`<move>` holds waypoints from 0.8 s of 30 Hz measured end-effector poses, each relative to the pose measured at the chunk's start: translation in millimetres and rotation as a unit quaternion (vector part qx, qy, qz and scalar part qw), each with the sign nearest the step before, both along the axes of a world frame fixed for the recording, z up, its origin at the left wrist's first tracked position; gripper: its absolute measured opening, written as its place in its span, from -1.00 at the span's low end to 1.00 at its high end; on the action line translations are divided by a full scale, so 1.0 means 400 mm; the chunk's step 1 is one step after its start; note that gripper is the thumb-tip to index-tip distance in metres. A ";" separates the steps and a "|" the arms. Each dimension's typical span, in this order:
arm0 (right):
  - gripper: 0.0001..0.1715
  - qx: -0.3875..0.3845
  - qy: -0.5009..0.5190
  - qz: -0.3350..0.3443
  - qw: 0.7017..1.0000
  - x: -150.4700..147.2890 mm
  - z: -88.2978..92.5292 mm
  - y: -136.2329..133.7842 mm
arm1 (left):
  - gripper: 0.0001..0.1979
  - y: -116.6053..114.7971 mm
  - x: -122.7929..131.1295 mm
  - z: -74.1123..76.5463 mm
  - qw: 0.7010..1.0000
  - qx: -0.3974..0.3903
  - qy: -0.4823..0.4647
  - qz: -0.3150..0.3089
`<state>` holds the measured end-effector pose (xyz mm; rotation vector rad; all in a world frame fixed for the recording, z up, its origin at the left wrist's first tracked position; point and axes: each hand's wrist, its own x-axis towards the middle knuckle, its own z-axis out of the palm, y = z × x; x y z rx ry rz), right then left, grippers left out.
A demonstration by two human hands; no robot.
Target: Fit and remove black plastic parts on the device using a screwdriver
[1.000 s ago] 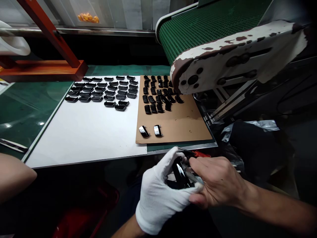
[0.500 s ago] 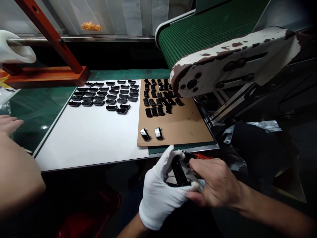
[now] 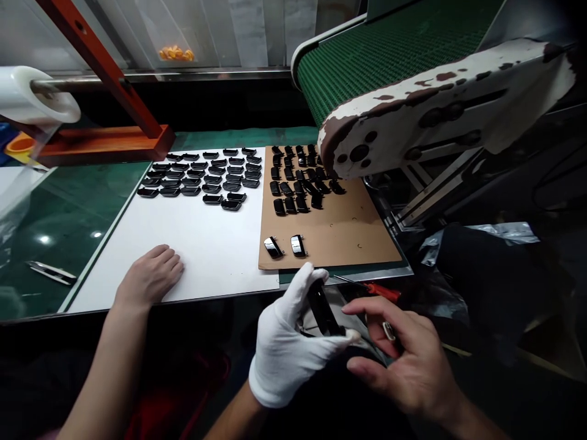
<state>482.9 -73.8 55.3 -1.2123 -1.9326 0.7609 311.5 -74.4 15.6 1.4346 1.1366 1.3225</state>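
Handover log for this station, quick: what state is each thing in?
Left gloved hand: closed around black glossy part, held upright.
Right bare hand: open, small silver piece among fingers.
Screwdriver: red handle, not held, near right hand.
Co-worker's hand: resting on white sheet.
Cardboard sheet: black parts clustered far end, two shiny ones near front.
Film roll: on bar, loose film hanging.

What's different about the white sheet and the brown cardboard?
The white sheet is pale, and the brown cardboard is tan. The white sheet's black pieces sit in tidy rows, but the brown cardboard's bunch up more loosely. Only the brown cardboard has two shiny pieces set apart. Both lie side by side on a green tabletop.
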 end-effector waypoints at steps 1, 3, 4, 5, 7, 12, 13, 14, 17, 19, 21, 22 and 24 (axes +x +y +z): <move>-0.49 -0.011 0.011 0.006 1.000 0.000 -0.003 -0.004 | -0.14 0.000 -0.002 0.000 1.000 0.009 0.017 0.001; -0.52 -0.026 0.029 0.017 0.999 -0.004 -0.008 -0.008 | -0.14 -0.001 -0.002 0.004 0.999 0.025 0.037 0.003; -0.54 -0.032 0.035 0.021 0.999 -0.005 -0.011 -0.010 | -0.15 -0.002 -0.001 0.006 0.999 0.028 0.045 0.004; -0.55 -0.037 0.039 0.022 0.998 -0.007 -0.013 -0.011 | -0.16 -0.003 -0.001 0.009 0.998 0.030 0.054 0.005; -0.56 -0.046 0.046 0.015 0.998 -0.006 -0.018 -0.012 | -0.16 -0.003 -0.002 0.011 0.995 0.039 0.091 0.011; -0.50 -0.099 0.050 -0.035 0.993 0.018 -0.043 -0.019 | -0.30 0.059 -0.021 -0.001 0.942 0.125 0.309 0.031; -0.49 -0.108 0.050 -0.045 0.992 0.025 -0.051 -0.021 | -0.34 0.090 -0.020 -0.005 0.928 0.134 0.345 0.028; -0.49 -0.115 0.048 -0.054 0.991 0.033 -0.059 -0.025 | -0.37 0.127 -0.016 -0.010 0.915 0.132 0.382 0.017; -0.52 -0.136 0.028 -0.074 0.988 0.061 -0.082 -0.040 | -0.45 0.258 0.028 -0.027 0.872 0.088 0.480 -0.048; -0.54 -0.146 0.008 -0.093 0.985 0.082 -0.096 -0.051 | -0.53 0.339 0.070 -0.040 0.848 0.066 0.516 -0.101; -0.55 -0.156 -0.004 -0.117 0.981 0.103 -0.106 -0.060 | -0.57 0.394 0.102 -0.048 0.840 0.060 0.523 -0.134; -0.53 -0.162 -0.003 -0.134 0.978 0.113 -0.109 -0.063 | -0.56 0.409 0.108 -0.049 0.836 0.058 0.525 -0.147; -0.40 -0.175 0.019 -0.162 0.971 0.126 -0.116 -0.066 | -0.53 0.419 0.096 -0.045 0.832 0.056 0.529 -0.158</move>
